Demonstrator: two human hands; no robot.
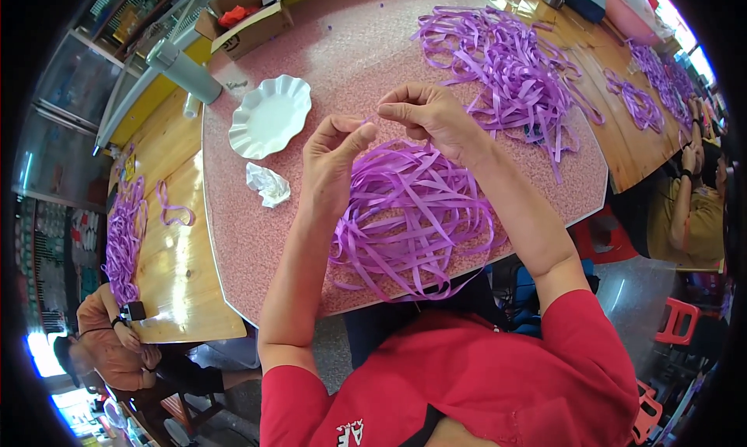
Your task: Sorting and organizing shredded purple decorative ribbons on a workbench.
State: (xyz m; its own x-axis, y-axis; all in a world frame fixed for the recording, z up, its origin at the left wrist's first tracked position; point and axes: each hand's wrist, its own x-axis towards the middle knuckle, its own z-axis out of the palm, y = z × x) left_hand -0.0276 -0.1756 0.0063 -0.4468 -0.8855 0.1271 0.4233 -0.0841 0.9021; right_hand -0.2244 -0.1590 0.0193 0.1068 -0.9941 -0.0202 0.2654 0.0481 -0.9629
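- Red sleeves sit closest to the lens, both bare forearms reaching up over the pink speckled bench [257, 213].
- Left hand [331, 155] and right hand [432, 116] are raised together above a loose heap of purple ribbon strips [408, 213] lying at the near edge of the bench.
- Fingers on both hands are pinched narrow, tips nearly meeting; a thin ribbon end seems caught between them, though it is too fine to see clearly.
- Those strips look feather-light, soft and floppy, likely slippery and quick to tangle; my call is to take one by its free end, not the middle of the heap.
- Further out, a second purple ribbon pile [510, 70] sprawls across the far side.
- Off to the left: a white scalloped plate [270, 116], a crumpled tissue [268, 184], a grey-green flask [184, 71] and an open cardboard box [253, 15].
- More ribbon lies on the wooden tables either side, where other people sit.
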